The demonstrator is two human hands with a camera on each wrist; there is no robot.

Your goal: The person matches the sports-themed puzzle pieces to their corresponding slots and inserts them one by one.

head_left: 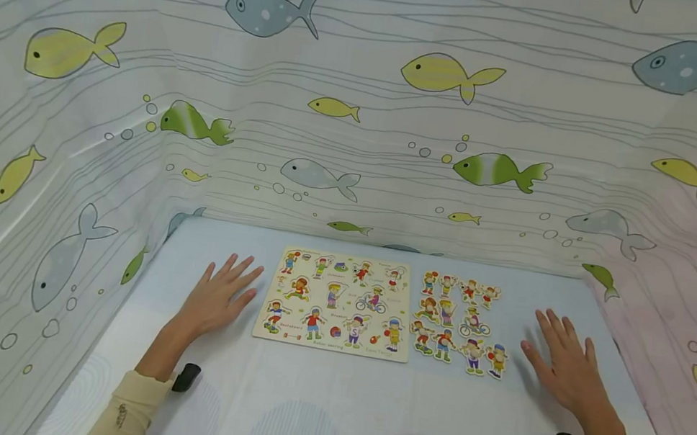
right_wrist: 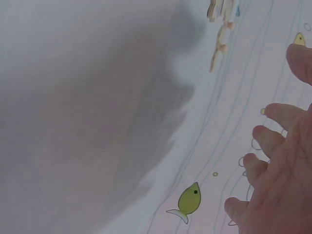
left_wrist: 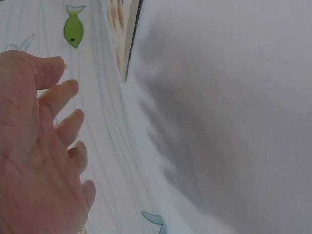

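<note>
Left of the puzzle board (head_left: 315, 300), your left hand (head_left: 215, 301) holds nothing, fingers spread; a careless sweep could knock the board askew. Right of the board lie loose figure pieces (head_left: 446, 313), closely set; lifting one could drag its neighbour. Farther right of the board, your right hand (head_left: 567, 368) is empty, fingers apart; a low pass could scatter the nearest pieces.

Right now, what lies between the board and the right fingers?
Loose figure pieces, then bare table before the right fingers; head view shows it.
</note>
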